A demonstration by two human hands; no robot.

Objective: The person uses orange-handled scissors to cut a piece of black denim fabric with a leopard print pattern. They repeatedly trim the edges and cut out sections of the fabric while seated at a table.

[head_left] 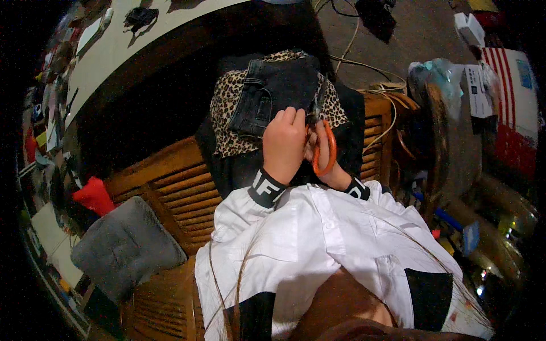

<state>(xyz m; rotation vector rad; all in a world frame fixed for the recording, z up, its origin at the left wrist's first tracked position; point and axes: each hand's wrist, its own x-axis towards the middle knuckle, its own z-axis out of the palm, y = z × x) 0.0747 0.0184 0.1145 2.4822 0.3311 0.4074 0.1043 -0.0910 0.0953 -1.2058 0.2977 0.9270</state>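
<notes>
My left hand point(283, 143) is closed over the edge of a dark denim piece point(276, 94) that lies on leopard-print fabric point(224, 102). Just to its right, my right hand point(325, 165) grips orange-handled scissors point(328, 149), blades pointing up into the denim. Black cloth point(355, 122) lies under both fabrics. Most of my right hand is hidden behind the left hand and the scissor handle. Both sleeves are white with black cuffs.
The fabrics rest on a slatted wooden bench point(182, 193). A grey cushion point(125, 247) and a red object point(94, 196) sit at the left. A white table edge point(119, 48) runs along the upper left. Cords point(369, 71) and cluttered items lie at the right.
</notes>
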